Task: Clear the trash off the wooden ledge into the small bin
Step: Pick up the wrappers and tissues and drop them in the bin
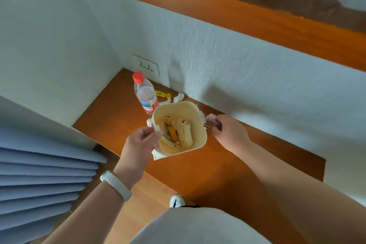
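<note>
A small cream bin (195, 111) hangs above the wooden ledge (111, 117), held at its near-left rim by my left hand (138, 142). Inside it lie an orange wrapper (172, 130) and a pale wrapped piece (184, 132). Just right of the bin, my right hand (230, 131) is closed on a crumpled pale paper scrap (213, 118) at the ledge. A clear water bottle (145, 93) with a red cap stands behind the bin. A yellow candy wrapper (162, 93) and white tissue bits (179, 97) lie by the wall.
A white wall with a power socket (146, 65) rises right behind the ledge. Blue curtain folds (39, 176) hang at the left. Below are a wooden floor (142, 194) and my white shoe (176, 200).
</note>
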Demonstrator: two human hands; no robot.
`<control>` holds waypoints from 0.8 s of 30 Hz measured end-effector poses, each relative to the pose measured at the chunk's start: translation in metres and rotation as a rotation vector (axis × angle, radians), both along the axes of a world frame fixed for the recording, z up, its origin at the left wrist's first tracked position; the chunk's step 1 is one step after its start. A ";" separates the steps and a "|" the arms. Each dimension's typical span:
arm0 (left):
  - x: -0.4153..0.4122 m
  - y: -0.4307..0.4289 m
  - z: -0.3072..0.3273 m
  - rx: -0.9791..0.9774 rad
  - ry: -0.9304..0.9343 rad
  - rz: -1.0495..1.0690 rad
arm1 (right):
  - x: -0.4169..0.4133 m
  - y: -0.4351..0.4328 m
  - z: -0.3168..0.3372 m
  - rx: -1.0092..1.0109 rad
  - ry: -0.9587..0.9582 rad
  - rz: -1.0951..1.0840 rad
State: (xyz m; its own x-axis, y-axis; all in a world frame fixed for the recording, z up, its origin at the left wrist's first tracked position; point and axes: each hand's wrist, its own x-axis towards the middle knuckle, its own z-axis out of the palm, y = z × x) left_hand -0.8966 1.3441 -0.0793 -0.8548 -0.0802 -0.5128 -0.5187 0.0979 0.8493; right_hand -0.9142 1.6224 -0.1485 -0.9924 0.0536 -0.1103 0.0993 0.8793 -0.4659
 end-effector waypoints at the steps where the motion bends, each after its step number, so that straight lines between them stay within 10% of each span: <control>1: 0.001 -0.002 0.001 0.003 0.002 -0.004 | 0.000 -0.004 0.011 -0.043 0.029 0.012; 8: 0.006 -0.009 0.006 -0.020 0.020 -0.013 | 0.010 -0.037 0.095 -0.217 0.255 0.103; 24: 0.017 -0.026 0.013 -0.014 0.069 0.003 | 0.025 -0.088 0.101 -0.199 0.005 0.522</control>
State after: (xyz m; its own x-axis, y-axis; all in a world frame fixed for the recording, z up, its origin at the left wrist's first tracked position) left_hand -0.8792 1.3185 -0.0665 -0.8880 -0.0896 -0.4511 -0.4589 0.1081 0.8819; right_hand -0.8891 1.5343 -0.0476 -0.8824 -0.4662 -0.0635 -0.3279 0.7061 -0.6277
